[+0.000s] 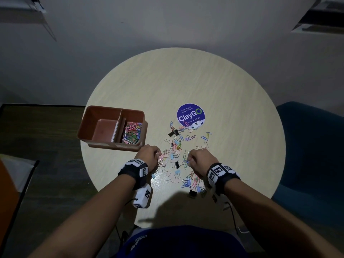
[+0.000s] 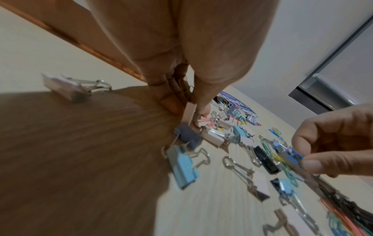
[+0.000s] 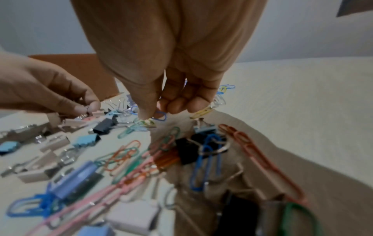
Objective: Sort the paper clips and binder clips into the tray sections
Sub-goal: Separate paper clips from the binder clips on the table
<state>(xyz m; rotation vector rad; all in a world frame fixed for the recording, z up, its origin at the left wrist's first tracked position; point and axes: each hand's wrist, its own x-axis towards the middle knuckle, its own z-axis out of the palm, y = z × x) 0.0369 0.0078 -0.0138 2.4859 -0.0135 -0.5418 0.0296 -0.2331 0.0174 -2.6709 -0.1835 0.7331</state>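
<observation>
On the round pale wooden table (image 1: 186, 81), seen from the head camera, a brown plastic two-section tray (image 1: 87, 119) sits at the left with a heap of coloured paper clips (image 1: 132, 134) in its right section, while its left section shows only bare floor. Just right of it a scatter of mixed paper clips and binder clips (image 1: 176, 157) spreads from a purple round ClayGo sticker (image 1: 190, 115) towards the table's near edge. Both hands are down in this scatter with fingers curled: the left hand (image 1: 149, 155) near the tray's corner, the right hand (image 1: 200, 158) opposite it. From the left wrist, the left hand's thumb and fingertips (image 2: 171, 105) pinch a small beige binder clip (image 2: 189, 111) just above the pile; a light blue binder clip (image 2: 184, 166) lies near beneath it. From the right wrist, the right hand's thumb and fingertips (image 3: 145, 111) pinch a blue wire paper clip (image 3: 160, 115) over the clutter, with a black binder clip (image 3: 185, 150) lying nearer the camera.
</observation>
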